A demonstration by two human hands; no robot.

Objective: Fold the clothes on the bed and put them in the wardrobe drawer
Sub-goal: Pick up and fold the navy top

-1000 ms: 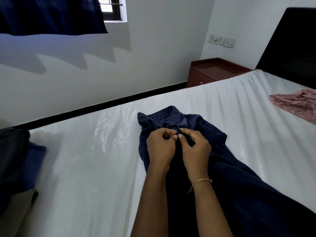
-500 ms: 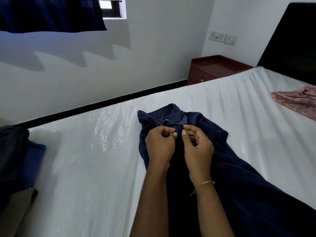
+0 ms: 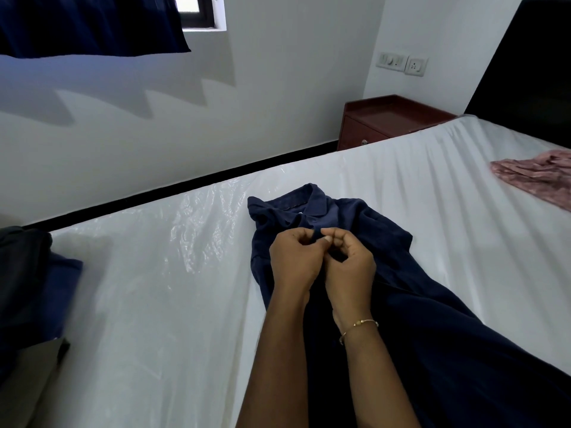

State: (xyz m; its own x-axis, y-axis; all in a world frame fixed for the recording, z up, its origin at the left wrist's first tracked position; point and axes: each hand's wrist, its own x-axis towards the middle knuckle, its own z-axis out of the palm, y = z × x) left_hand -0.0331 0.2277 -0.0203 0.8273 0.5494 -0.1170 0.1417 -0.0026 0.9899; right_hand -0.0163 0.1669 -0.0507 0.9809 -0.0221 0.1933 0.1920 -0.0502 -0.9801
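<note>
A navy blue collared garment [image 3: 386, 257] lies lengthwise on the white bed [image 3: 154, 288], collar toward the far edge. My left hand [image 3: 295, 261] and my right hand [image 3: 349, 267] sit side by side just below the collar, each pinching the fabric at the front opening. The fingertips nearly touch. A thin gold bracelet circles my right wrist. A pink patterned garment [image 3: 537, 177] lies crumpled at the right edge of the bed.
Dark and blue clothes [image 3: 34, 282] are piled at the left edge. A red-brown bedside cabinet [image 3: 389, 122] stands beyond the bed near the black headboard [image 3: 531, 72]. A dark blue curtain [image 3: 86, 23] hangs upper left by a window.
Both hands stay pinched on the garment's front below the collar, with small finger movements. The view has shifted slightly.
</note>
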